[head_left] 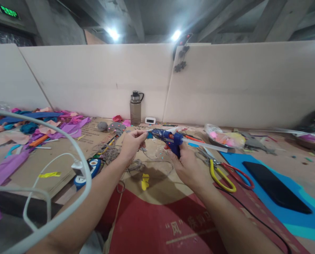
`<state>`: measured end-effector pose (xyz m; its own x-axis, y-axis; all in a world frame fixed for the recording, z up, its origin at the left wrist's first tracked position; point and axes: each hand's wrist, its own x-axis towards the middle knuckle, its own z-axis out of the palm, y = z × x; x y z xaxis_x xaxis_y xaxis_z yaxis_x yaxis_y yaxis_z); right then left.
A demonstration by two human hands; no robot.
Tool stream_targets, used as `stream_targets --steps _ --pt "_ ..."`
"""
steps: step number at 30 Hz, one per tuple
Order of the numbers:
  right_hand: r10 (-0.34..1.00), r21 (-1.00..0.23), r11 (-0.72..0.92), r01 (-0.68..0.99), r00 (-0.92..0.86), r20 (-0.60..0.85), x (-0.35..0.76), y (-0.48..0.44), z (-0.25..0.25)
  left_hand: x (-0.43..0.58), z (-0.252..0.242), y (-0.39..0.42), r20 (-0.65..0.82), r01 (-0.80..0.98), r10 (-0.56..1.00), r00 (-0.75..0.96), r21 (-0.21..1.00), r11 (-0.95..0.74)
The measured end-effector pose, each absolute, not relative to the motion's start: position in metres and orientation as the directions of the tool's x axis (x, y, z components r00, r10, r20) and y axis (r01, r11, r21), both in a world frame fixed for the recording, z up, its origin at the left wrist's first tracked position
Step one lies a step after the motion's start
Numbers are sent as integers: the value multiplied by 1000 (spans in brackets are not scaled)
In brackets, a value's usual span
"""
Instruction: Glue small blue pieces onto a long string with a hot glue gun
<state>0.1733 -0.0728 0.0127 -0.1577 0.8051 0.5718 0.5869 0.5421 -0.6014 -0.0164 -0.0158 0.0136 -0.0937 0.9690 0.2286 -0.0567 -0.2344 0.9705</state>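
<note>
My right hand [187, 165] grips the handle of a blue glue gun [170, 138], held level above the table with its nozzle pointing left. A clear glue stick [207, 145] sticks out of its back to the right. My left hand [131, 143] is pinched just in front of the nozzle on something small that I cannot make out. Both hands are raised over a cardboard-covered table [157, 183].
Scissors with yellow and red handles [226, 173] lie right of my right hand, beside a black phone [275, 188] on blue paper [305, 211]. A dark water bottle [135, 107] stands at the back wall. Coloured paper scraps [41, 123] lie at left. White cables [54, 169] cross the left foreground.
</note>
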Motion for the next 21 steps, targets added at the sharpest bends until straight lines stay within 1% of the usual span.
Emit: stream_targets --steps 8,15,21 --pt "778 -540 556 632 -167 606 174 -73 12 -20 13 -13 284 -39 953 -108 956 -289" --pt "761 -519 571 636 -173 625 173 -72 10 -19 12 -12 273 -15 957 -103 961 -275" --pt "777 -528 553 645 -171 606 173 -73 12 -20 15 -15 271 -51 958 -92 960 -276"
